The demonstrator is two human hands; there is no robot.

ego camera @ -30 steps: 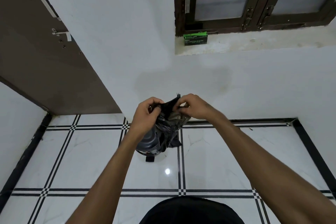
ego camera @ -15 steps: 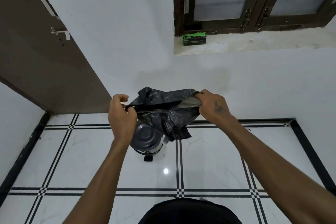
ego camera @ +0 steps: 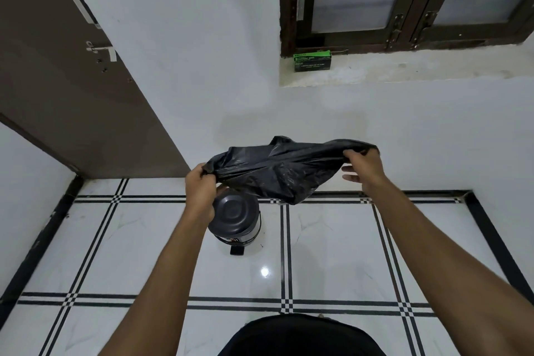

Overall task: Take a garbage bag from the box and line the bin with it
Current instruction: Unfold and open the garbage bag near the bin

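A black garbage bag (ego camera: 284, 172) is stretched wide in the air between both hands, its body sagging below the mouth. My left hand (ego camera: 200, 191) grips its left end, my right hand (ego camera: 362, 169) pinches its right end with the lower fingers loose. Beneath the bag, on the floor, stands a small dark pedal bin (ego camera: 235, 218) with its lid closed; my left hand partly covers it. The green garbage bag box (ego camera: 312, 61) sits on the window ledge far above.
A brown door (ego camera: 66, 89) stands open at the left against the white wall. A dark-framed window (ego camera: 404, 0) is above the ledge. White floor tiles with black lines (ego camera: 332, 254) surround the bin.
The hands moved apart, pulling the crumpled bag from a bunch into a wide stretched span. The bag rose slightly and the bin's lid came into fuller view.
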